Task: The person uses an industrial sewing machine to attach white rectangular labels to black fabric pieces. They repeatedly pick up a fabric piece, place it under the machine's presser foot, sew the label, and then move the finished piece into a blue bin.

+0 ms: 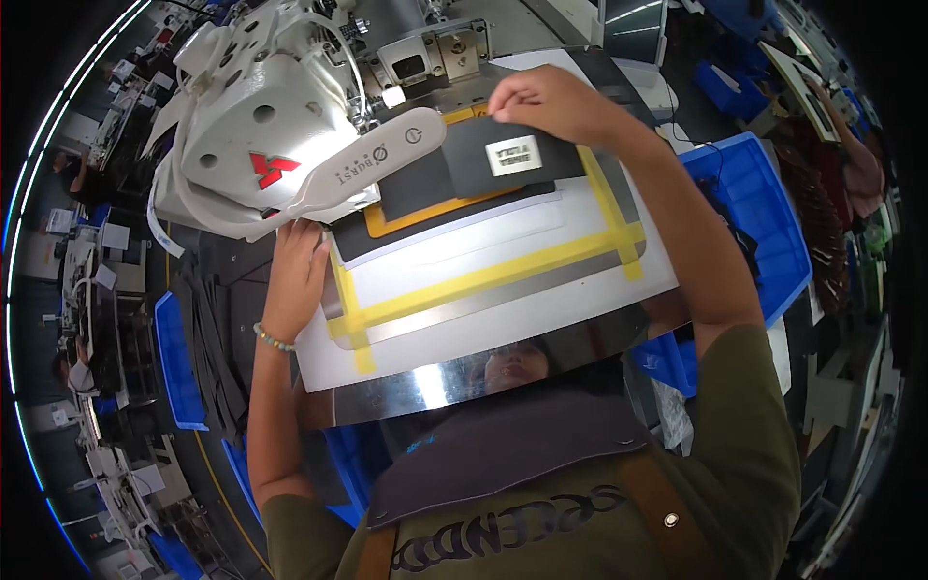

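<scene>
My right hand, fingers curled together, is over the far edge of a dark fabric piece bearing a white label. Whatever its fingertips may pinch is too small to make out. The dark piece lies across an orange-yellow frame on a white sheet with yellow tape strips. My left hand, wearing a bead bracelet, rests with fingers stretched out at the sheet's left edge; the machine head partly hides its fingertips. A white sewing machine with a light-coloured lamp stands over the left part.
A shiny metal plate edge runs along my front. Blue bins stand at the right, and another blue bin at the left beside dark fabric strips. Another person's arm shows at the far right.
</scene>
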Demonstrator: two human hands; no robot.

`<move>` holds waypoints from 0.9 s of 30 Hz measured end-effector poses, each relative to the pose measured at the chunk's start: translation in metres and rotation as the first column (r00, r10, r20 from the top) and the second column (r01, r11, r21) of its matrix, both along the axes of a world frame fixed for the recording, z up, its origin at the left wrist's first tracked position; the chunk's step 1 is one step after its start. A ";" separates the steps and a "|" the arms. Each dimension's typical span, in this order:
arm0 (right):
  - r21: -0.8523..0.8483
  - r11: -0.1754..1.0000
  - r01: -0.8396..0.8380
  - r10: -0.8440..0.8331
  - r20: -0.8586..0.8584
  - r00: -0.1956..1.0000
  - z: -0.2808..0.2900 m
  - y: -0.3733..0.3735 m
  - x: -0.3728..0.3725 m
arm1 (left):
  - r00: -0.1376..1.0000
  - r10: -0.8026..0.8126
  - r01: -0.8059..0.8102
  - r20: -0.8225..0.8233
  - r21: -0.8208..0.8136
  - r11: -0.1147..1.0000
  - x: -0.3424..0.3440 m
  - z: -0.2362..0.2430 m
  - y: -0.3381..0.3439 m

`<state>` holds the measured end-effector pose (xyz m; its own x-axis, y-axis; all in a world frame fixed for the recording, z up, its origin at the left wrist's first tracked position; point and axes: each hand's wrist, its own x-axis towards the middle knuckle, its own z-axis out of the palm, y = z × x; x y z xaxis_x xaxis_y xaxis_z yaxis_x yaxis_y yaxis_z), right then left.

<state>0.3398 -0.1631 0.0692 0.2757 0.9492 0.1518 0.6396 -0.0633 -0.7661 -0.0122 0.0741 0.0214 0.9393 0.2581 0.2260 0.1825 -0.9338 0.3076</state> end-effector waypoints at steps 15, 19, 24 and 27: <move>-0.061 0.988 0.141 -0.112 0.342 0.933 -0.055 0.112 -0.054 | 0.983 -0.165 0.181 0.075 -0.359 0.916 0.058 -0.037 0.008; 0.178 0.982 -0.067 -0.028 0.484 0.874 -0.044 0.087 -0.076 | 0.987 -0.149 0.157 0.069 -0.128 0.979 0.054 -0.029 -0.002; 0.191 0.922 -0.336 0.218 0.463 0.859 -0.085 0.070 -0.097 | 0.999 -0.006 0.026 0.040 -0.544 0.839 0.053 -0.056 0.034; 0.231 0.913 -0.337 0.218 0.424 0.879 -0.090 0.066 -0.099 | 0.988 0.152 -0.114 0.031 -0.514 0.850 0.053 -0.055 0.036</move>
<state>0.2412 -0.0970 -0.0206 -0.1287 0.8737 0.4692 0.8414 0.3466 -0.4146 0.0412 0.1096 -0.0334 0.8748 0.4760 0.0903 0.2549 -0.6106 0.7498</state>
